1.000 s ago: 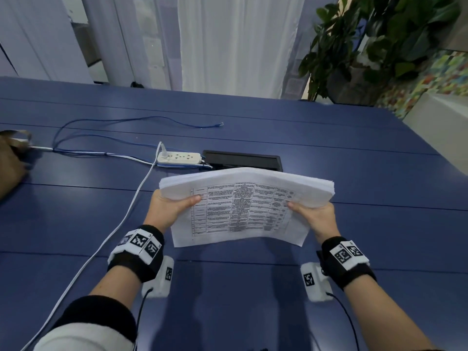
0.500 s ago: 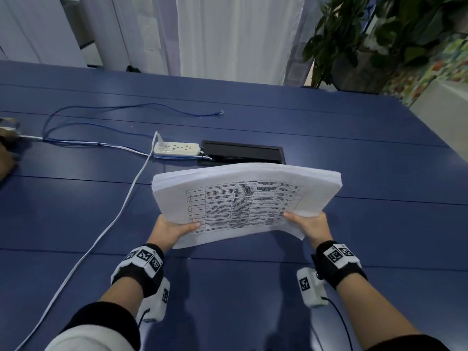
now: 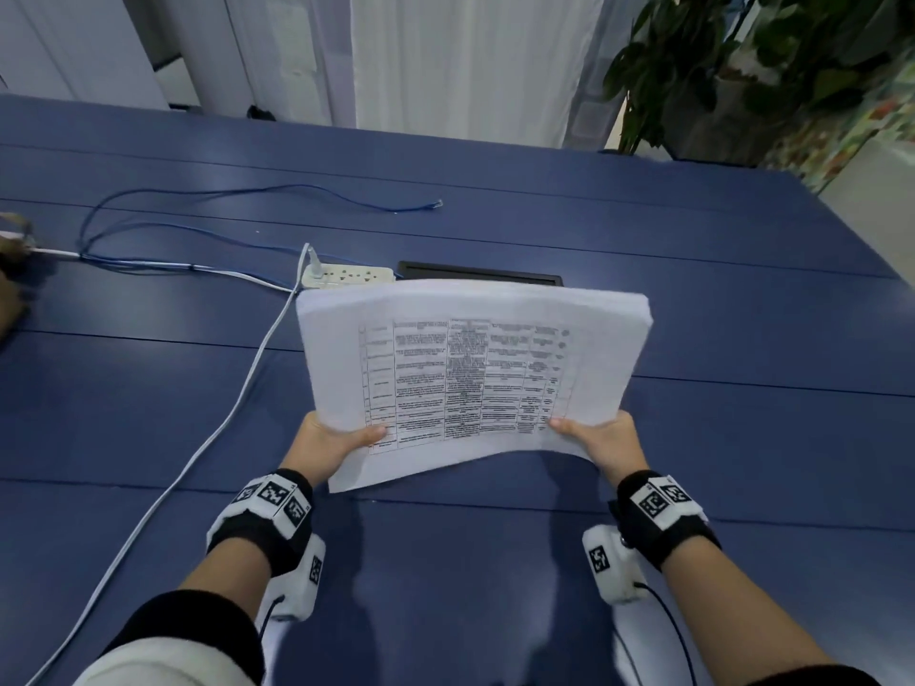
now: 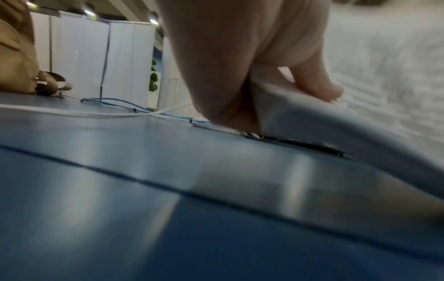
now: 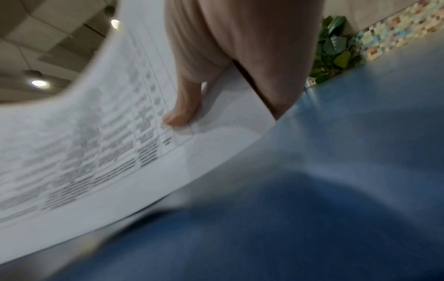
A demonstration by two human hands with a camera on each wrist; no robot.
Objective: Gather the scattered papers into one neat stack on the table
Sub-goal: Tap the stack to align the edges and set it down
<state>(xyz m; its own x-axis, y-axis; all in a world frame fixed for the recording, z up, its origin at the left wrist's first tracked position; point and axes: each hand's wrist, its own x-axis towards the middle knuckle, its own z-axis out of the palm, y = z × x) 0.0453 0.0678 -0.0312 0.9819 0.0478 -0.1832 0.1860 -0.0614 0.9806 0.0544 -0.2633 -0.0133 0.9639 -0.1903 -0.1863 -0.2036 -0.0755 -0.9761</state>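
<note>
A thick stack of white papers [image 3: 470, 368], its top sheet printed with a table, is held above the blue table [image 3: 742, 438], tilted up toward me and bowed. My left hand [image 3: 341, 438] grips its near left edge, thumb on top. My right hand [image 3: 594, 435] grips the near right edge the same way. In the left wrist view the left hand [image 4: 242, 79] pinches the stack of papers [image 4: 372, 114]. In the right wrist view the thumb of my right hand [image 5: 185, 106] presses on the printed sheet [image 5: 96, 152]. The fingers under the stack are hidden.
A white power strip [image 3: 349, 276] and a black cable hatch [image 3: 480, 279] lie just beyond the stack. White and blue cables [image 3: 198, 269] run across the left of the table. A brown bag [image 3: 10, 269] sits at the far left edge. Potted plants [image 3: 742, 66] stand beyond the far right corner.
The stack has tilted up more steeply toward me and risen. Both hands have slid nearer to its bottom edge, still holding it.
</note>
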